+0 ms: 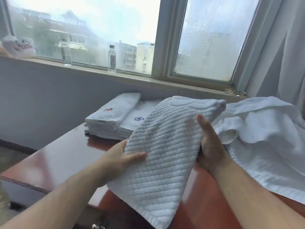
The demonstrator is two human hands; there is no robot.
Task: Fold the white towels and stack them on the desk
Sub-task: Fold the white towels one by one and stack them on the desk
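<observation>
**Head view: a folded ribbed towel held in both hands over the desk**

Head view, looking forward and down. I see a white ribbed towel (166, 146), folded into a long panel, held at a slant above the reddish-brown desk (62, 156). Its near corner hangs over the desk's front edge and its far end points toward the window.

The left hand (122, 156) grips the towel's left edge, with the thumb lying flat on top and the fingers tucked beneath. The right hand (209, 146) clasps the right edge with the thumb raised along the upper face. Its fingers are hidden under the cloth, so I take this for a grip rather than a plain support.

Behind the towel, a stack of folded towels (112, 118) sits at the back of the desk against the wall. One towel bears a red emblem and the one beside it a blue emblem. The held towel's far end overlaps this stack in my view, and I cannot tell whether the two touch.

To the right, a heap of unfolded towels (264, 129) spreads across the desk and over its edge.

On the window sill (132, 76) stand a clear glass (66, 54) and a capped bottle (111, 59), well apart. A plastic bag (19, 47) lies at the far left, and a pale curtain (288, 55) hangs at the right.
</observation>
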